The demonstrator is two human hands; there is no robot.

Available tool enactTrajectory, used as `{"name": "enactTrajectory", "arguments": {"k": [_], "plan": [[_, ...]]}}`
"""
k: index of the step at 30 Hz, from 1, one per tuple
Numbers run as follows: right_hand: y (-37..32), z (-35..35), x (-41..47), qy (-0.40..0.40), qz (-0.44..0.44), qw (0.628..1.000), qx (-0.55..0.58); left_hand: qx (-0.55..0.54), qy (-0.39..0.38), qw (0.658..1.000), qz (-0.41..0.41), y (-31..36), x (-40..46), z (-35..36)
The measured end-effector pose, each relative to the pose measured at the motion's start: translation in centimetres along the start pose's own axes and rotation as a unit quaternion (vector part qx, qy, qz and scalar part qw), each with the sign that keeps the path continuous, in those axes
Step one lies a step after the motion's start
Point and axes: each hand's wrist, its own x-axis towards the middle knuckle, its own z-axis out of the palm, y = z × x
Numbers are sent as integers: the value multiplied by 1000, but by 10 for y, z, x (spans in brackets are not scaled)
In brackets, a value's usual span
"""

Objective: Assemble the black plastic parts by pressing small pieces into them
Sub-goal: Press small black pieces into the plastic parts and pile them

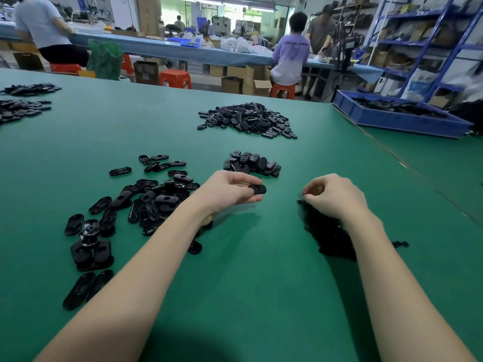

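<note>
My left hand [230, 189] holds one black oval plastic part [258, 189] between thumb and fingers, just above the green table [248, 296]. To its left lies a loose heap of the same oval parts [146, 202]. My right hand [334, 197] hovers over a dark pile of small black pieces [326, 231], its fingers curled with thumb and forefinger pinched together; whether a small piece sits in the pinch is too small to tell. A small stack of oval parts [252, 163] lies just beyond both hands.
A bigger mound of black parts [248, 120] sits further back at centre, and more heaps [21, 107] at the far left. A blue tray of parts [397, 118] stands at the right. People work at a blue bench behind, with red stools and cardboard boxes.
</note>
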Motion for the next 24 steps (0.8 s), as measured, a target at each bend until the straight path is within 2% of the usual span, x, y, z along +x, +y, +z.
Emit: {"name": "enactTrajectory", "arguments": {"k": [8,12,14,17,20,24], "plan": [[-3,7,-8,18,-22,1000,1,-18,37,999,2,-3,-3,-2],[-9,9,-9,30,-41,999,6,39,61,997,9,0,-3,-3],[-14,9,-9,23,-67,993,98,74,83,994,10,1,-2,-3],[-28,11,-13,-31,-99,952,289,64,97,993,11,2,-2,-3],[-38,13,-19,-72,-108,923,361,38,96,995,11,3,-3,-1],[-44,12,-21,-103,-105,905,400,39,90,995,12,4,-3,1]]}}
